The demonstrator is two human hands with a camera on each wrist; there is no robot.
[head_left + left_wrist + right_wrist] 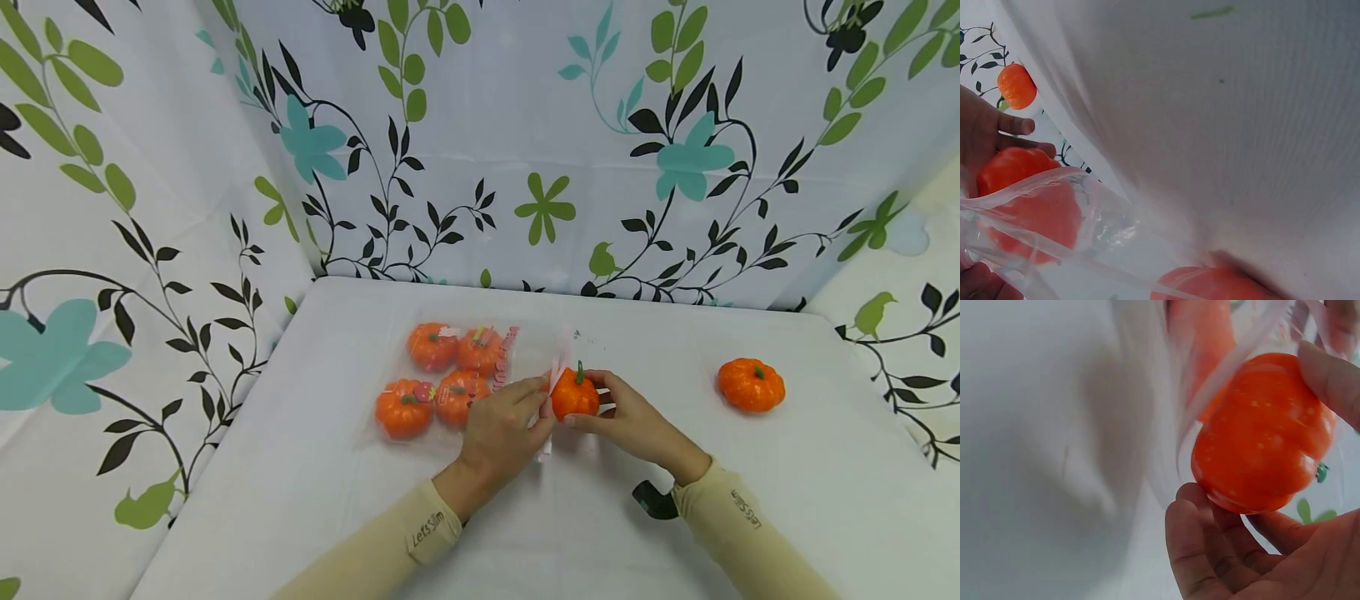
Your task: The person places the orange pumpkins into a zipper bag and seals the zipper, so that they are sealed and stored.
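Observation:
A small orange toy pumpkin with a green stem is gripped between the thumb and fingers of my right hand. It sits at the mouth of a clear plastic zip bag, partly behind the film in the left wrist view. My left hand pinches the bag's rim beside that pumpkin. Several orange pumpkins lie inside the bag, to the left of my hands. In the right wrist view, the held pumpkin touches the bag's edge.
Another orange pumpkin rests alone on the right of the white-covered table. A leaf-patterned curtain hangs behind the table and along its sides. A dark strap piece sticks out by the right wrist.

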